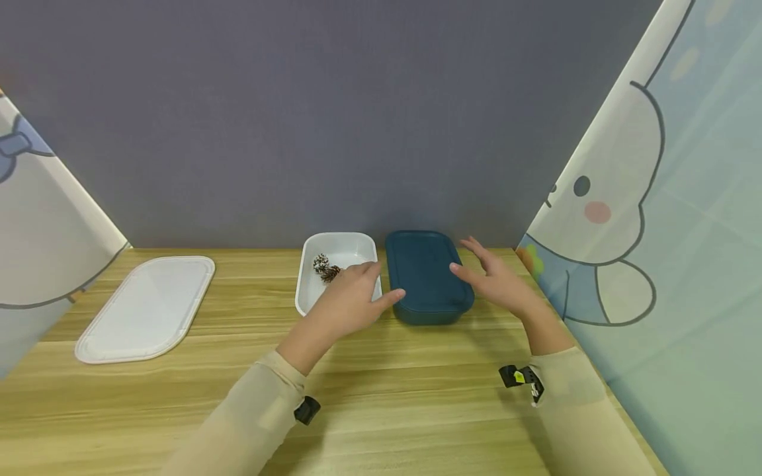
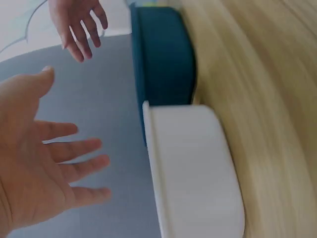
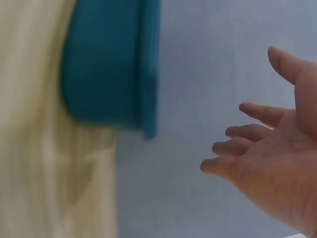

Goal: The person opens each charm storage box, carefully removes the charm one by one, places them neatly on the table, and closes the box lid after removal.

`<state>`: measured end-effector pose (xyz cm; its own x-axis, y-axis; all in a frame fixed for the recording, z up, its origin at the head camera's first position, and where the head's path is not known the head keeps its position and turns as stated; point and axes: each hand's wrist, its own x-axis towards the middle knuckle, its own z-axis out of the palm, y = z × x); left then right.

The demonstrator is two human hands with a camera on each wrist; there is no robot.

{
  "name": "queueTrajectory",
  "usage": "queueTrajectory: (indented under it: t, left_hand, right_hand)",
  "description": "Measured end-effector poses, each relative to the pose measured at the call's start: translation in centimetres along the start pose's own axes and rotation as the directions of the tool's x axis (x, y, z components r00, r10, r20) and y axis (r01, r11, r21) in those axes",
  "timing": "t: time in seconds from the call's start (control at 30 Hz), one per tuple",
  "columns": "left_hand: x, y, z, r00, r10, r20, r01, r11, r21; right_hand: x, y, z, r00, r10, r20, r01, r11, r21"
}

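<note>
A dark teal box with its lid on (image 1: 425, 271) stands at the back of the wooden table. Close on its left is an uncovered white box (image 1: 303, 287), where two pine cones (image 1: 324, 268) with pale tips lie. My left hand (image 1: 351, 297) hovers over the white box's near right corner, fingers extended and thumb toward the teal box. At the teal box's right side my right hand (image 1: 494, 281) is raised with its fingers spread. In the wrist views both the left palm (image 2: 34, 173) and the right palm (image 3: 277, 153) hold nothing.
A white lid (image 1: 149, 307) lies flat on the left of the table (image 1: 381, 410). Behind the boxes rises a grey partition (image 1: 333, 119). A cartoon-printed curtain (image 1: 673, 277) hangs along the right edge, with another printed panel (image 1: 47, 231) at left.
</note>
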<state>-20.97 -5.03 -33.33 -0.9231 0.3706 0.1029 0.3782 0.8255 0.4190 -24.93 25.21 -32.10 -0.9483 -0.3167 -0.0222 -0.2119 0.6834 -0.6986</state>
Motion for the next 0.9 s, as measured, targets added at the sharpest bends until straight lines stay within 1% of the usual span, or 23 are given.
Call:
queueTrajectory:
  t: [0.07, 0.17, 0.27, 0.33, 0.5, 0.7, 0.8, 0.9]
  left_hand:
    - [0.4, 0.8, 0.9, 1.0, -0.011, 0.021, 0.01, 0.998, 0.068]
    - [1.0, 1.6, 2.3, 0.999, -0.014, 0.044, 0.007, 0.988, 0.152]
    - [1.3, 2.1, 3.5, 0.998, -0.016, 0.053, 0.005, 0.979, 0.204]
    - [1.4, 2.3, 4.2, 0.998, -0.025, 0.056, 0.011, 0.974, 0.224]
    - [1.9, 2.3, 5.4, 0.996, -0.057, 0.067, 0.04, 0.972, 0.232]
    - [2.5, 2.1, 6.2, 0.993, -0.089, 0.081, 0.071, 0.976, 0.205]
    - [2.8, 1.9, 6.5, 0.992, -0.099, 0.08, 0.082, 0.978, 0.194]
    - [2.9, 1.6, 6.7, 0.991, -0.109, 0.072, 0.093, 0.976, 0.196]
  right_hand:
    - [-0.3, 1.0, 0.1, 1.0, 0.016, 0.016, -0.016, 0.999, -0.029]
    - [-0.7, 2.3, 0.2, 0.998, 0.037, 0.055, -0.033, 0.997, -0.073]
    - [-1.0, 3.3, 0.7, 0.993, 0.05, 0.103, -0.043, 0.997, -0.071]
    - [-1.1, 3.9, 1.1, 0.991, 0.051, 0.127, -0.045, 0.998, -0.046]
    - [-0.9, 4.8, 2.3, 0.988, 0.049, 0.144, -0.051, 0.999, 0.011]
    - [-1.0, 5.0, 2.6, 0.987, 0.085, 0.139, -0.088, 0.996, 0.017]
    - [-0.9, 5.4, 2.7, 0.988, 0.076, 0.136, -0.08, 0.996, 0.029]
    - [-0.8, 5.8, 2.8, 0.99, 0.043, 0.135, -0.052, 0.997, 0.059]
